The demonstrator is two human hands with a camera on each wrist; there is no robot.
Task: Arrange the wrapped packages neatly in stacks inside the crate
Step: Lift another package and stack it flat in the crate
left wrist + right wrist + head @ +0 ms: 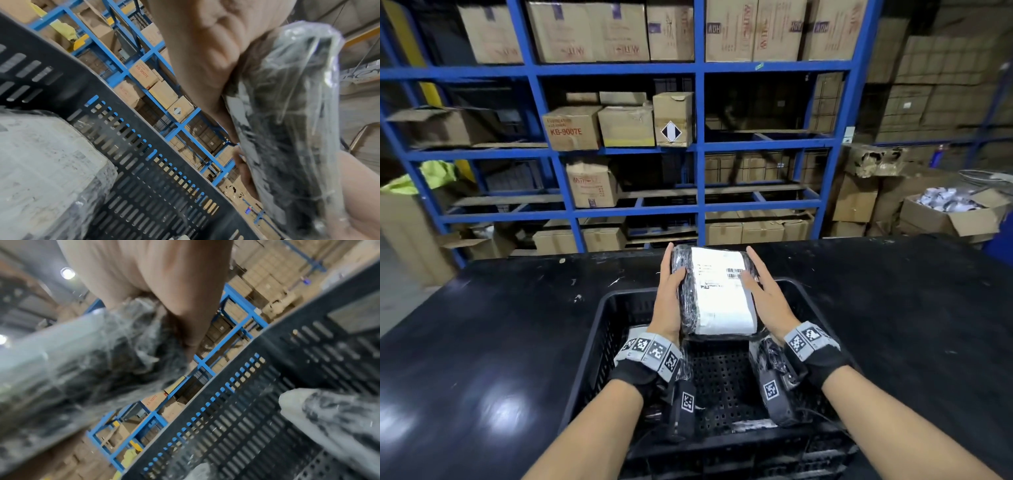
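A package wrapped in black film with a white shipping label is held above the far half of the black slotted crate. My left hand grips its left side with the thumb on top. My right hand grips its right side, thumb on the label. Two more wrapped packages lie in the crate, one at the left and one at the right. The left wrist view shows the held package and the left package. The right wrist view shows the held package and the right one.
The crate stands on a black table near its front edge. Bare perforated crate floor shows between the two lying packages. A blue rack full of cardboard boxes stands behind the table. An open box sits at the far right.
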